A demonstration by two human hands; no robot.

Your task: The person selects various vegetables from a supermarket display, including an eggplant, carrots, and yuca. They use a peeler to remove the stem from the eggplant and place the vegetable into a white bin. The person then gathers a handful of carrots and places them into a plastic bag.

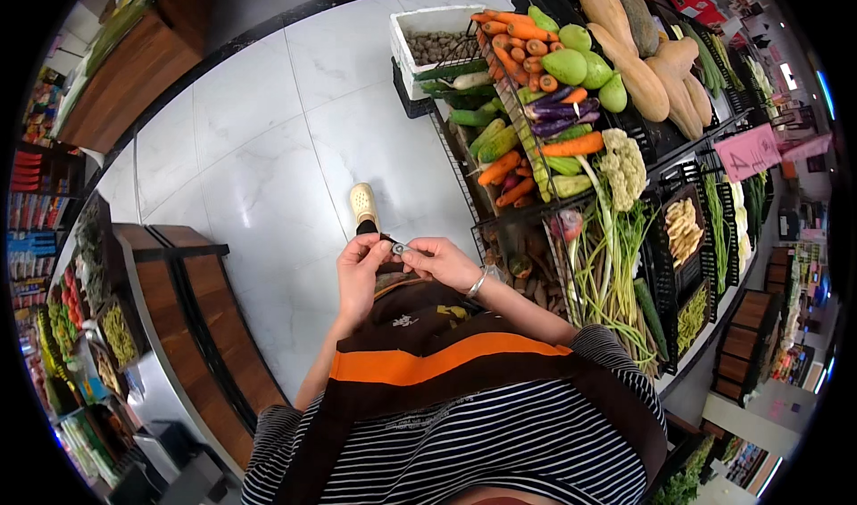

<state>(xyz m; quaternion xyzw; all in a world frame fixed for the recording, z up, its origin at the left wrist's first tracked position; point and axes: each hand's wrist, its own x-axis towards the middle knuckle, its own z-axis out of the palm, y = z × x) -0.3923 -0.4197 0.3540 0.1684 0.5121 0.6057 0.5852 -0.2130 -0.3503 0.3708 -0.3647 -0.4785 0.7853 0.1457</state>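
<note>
In the middle of the head view, both hands meet in front of the brown apron (428,324) with its orange band. My left hand (358,264) and my right hand (438,260) pinch a small round metallic object (399,248) between thumbs and fingertips; its exact kind is too small to tell. A silver bangle (477,282) circles the right wrist. Something thin and dark runs beside the fingertips, partly hidden by them. Below the hands, a cream clog (363,203) stands on the tiled floor.
On the right, wire baskets hold carrots (525,31), green pears (566,66) and a cauliflower (624,170), with butternut squashes (629,69) behind. A white foam box (402,36) stands at the top. A wood-panelled counter (214,291) rises on the left.
</note>
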